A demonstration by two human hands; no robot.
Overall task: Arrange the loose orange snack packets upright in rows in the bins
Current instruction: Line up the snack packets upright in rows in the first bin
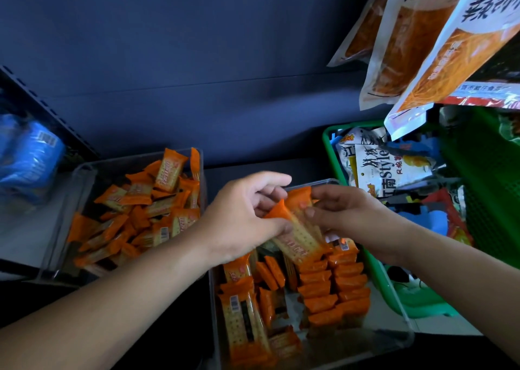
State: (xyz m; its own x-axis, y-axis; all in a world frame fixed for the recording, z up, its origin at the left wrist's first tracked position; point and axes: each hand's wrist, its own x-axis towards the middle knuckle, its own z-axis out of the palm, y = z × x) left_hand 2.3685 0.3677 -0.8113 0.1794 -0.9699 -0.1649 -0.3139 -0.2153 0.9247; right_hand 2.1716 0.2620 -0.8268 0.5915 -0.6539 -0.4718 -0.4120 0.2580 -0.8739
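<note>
**2 hands on 1 packet above the near bin**

The left hand [247, 215] has its fingers curled, and its thumb and fingertips pinch the upper end of a long orange snack packet [295, 237]. The right hand [346, 215] is curled as well, with its thumb laid on the same packet's right edge and its fingers tucked behind. The packet slants between the 2 hands, just above the near clear bin [405, 338].

A second packet [299, 198] shows behind the first, between the hands; which hand holds it cannot be told.

In the near bin, the upright rows [332, 288] fill the right side, while loose packets [242, 322] lie flat on its left side. The far clear bin [84, 169], further left, holds an unsorted heap [146, 209] of the same orange packets.

A green basket [327, 150] of mixed snacks stands to the right. Large snack bags [408, 32] hang above it, and blue packs [31, 155] sit at the far left.
</note>
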